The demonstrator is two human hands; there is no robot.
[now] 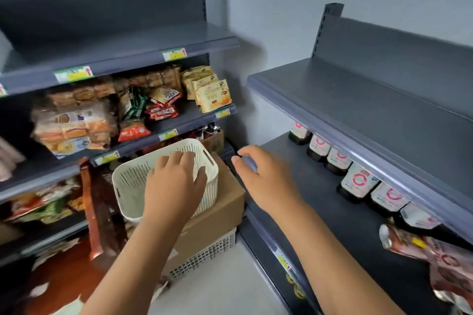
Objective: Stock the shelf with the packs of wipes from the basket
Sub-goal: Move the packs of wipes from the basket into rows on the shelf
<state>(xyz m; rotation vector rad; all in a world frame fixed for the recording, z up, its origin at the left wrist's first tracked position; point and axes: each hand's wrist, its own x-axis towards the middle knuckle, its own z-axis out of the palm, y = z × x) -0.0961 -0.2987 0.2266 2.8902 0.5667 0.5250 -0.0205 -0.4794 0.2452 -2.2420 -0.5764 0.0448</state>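
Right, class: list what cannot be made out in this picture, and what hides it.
- Head view: inside of the basket, partly covered by the left hand; any packs left cannot be told.
- Head view: tops of the packs of wipes, hidden under the upper shelf rail.
- Head view: snack labels, blurred by motion.
- Head view: pink packs, cut off by the right edge.

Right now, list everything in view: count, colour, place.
basket: one, cream, slotted, on the cardboard box
cardboard box: one, brown, atop the crate
crate: one, white lattice, on the floor
right shelf: one, dark grey, at right
packs of wipes: at least six, white with pink ring, in a row along its back
pink packs: count unclear, blurred, its near end
snack packs: many, mixed colours, left shelves
price tags: several, green-yellow, shelf edges
left hand: over the basket, fingers relaxed
right hand: above the right shelf's left end, holding nothing
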